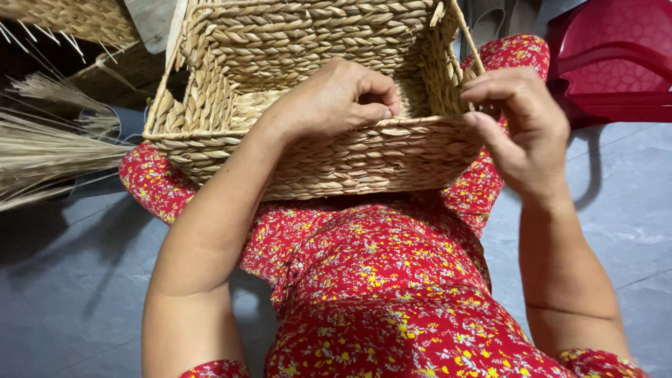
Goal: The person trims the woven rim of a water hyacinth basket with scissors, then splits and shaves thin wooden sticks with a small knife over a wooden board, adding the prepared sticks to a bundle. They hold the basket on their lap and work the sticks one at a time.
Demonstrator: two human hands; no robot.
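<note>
The basket (pixel 315 91) rests on the person's lap, on the red flowered cloth, tipped so that its open mouth points up and away from the person. Its long axis runs from left to right, across the knees.

The left hand (pixel 336 98) lies over the near rim, with the fingers curled closed around the woven edge and reaching into the inside. The right hand (pixel 521 126) is at the near right corner, fingers pinched together on the rim there; whether a thin strand is between them, I cannot tell.

I judge that the step in hand is finishing work on the rim at this corner: one hand keeps the basket steady while the other works the weave. The next move seems to call for a firm hold by the left hand and a small, exact pull or tuck by the right fingertips.

Dry straw (pixel 49 150) lies left of the left hand, and a red stool (pixel 616 63) stands beyond the right hand, on the grey floor (pixel 70 294).
</note>
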